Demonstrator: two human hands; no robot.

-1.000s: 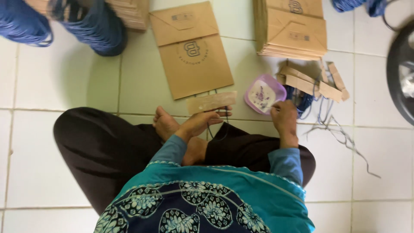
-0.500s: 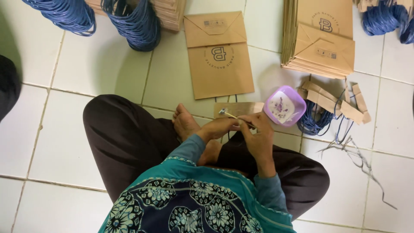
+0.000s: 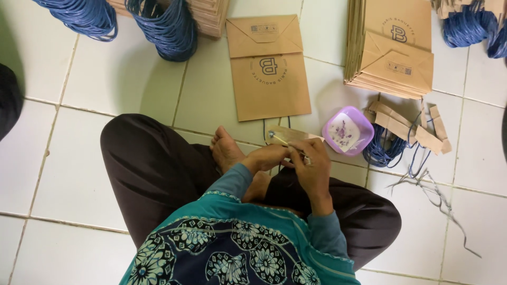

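Note:
I sit cross-legged on a white tiled floor. My left hand [image 3: 268,157] pinches the near edge of a narrow brown cardboard strip [image 3: 288,136] that lies over my foot. My right hand [image 3: 311,164] is closed on a thin brush or stick whose tip reaches toward the strip's left end. A blue cord [image 3: 264,128] runs under the strip from the flat brown paper bag [image 3: 268,68] in front of me. A small purple glue dish [image 3: 347,130] sits just right of the strip.
A stack of folded brown bags [image 3: 396,47] lies at the upper right. Loose cardboard strips [image 3: 406,124] and blue cords [image 3: 385,153] lie right of the dish. Coils of blue cord [image 3: 163,26] are at the top left and top right [image 3: 470,24].
My right hand has come away from the purple dish to the strip, joining my left hand there. The camera view has shifted so everything sits further right and lower.

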